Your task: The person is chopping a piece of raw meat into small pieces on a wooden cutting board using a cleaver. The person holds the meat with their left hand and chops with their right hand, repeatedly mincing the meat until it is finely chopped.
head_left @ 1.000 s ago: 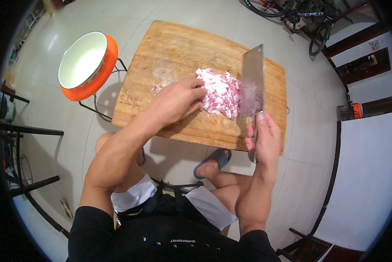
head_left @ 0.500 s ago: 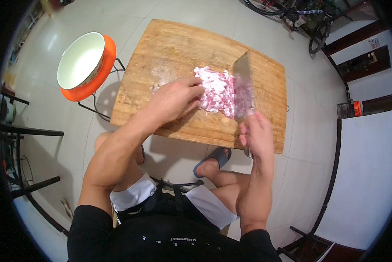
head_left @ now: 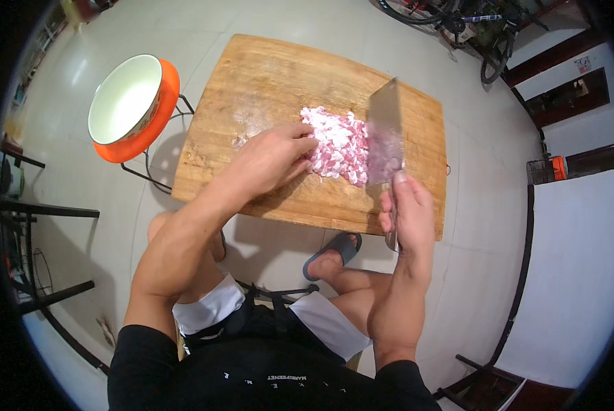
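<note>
A heap of diced pink and white meat (head_left: 336, 145) lies on a thick wooden chopping board (head_left: 273, 68). My left hand (head_left: 274, 156) rests at the heap's left side, fingers bent and a little apart, their tips touching the meat; the thumb is hard to see. In my right hand (head_left: 410, 205) the handle of a cleaver (head_left: 387, 120) is gripped, with the thumb up by the blade's base. The broad blade stands along the heap's right edge, its lower part slightly smeared and meat colour showing on it.
Left of the board, a white enamel bowl (head_left: 123, 99) sits with an orange rim (head_left: 143, 147) on a black wire stand (head_left: 146, 175). Dark stool legs (head_left: 50, 207) reach in at far left. A bicycle (head_left: 457, 27) stands at the back right. Below the board are my legs and a grey slipper (head_left: 347, 248).
The cleaver and my right hand have shifted slightly to the right, and the blade is tilted a bit more. My left hand stays at the meat.
</note>
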The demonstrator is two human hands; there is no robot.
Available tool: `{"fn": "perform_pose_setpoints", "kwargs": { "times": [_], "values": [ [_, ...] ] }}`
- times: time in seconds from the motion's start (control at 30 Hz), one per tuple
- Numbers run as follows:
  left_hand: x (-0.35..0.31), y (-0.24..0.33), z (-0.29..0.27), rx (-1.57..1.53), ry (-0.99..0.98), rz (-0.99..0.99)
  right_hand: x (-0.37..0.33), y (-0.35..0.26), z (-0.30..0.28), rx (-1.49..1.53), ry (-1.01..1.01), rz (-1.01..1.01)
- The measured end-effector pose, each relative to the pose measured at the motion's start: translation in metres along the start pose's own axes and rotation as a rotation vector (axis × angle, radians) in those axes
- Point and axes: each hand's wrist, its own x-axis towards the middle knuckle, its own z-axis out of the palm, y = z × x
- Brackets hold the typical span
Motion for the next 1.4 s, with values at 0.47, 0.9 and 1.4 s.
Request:
{"fn": "perform_pose_setpoints", "kwargs": {
  "times": [0.47, 0.9, 1.4],
  "values": [
    [0.0, 0.0, 0.001, 0.001, -0.027, -0.002, -0.008, 0.0, -0.002, -0.035, -0.042, -0.082],
    [0.002, -0.004, 0.003, 0.007, -0.012, 0.013, 0.015, 0.013, -0.004, -0.06, -0.014, -0.017],
    [0.001, -0.003, 0.001, 0.003, -0.016, 0.003, 0.006, 0.003, -0.009, -0.069, 0.004, -0.015]
  ]
}}
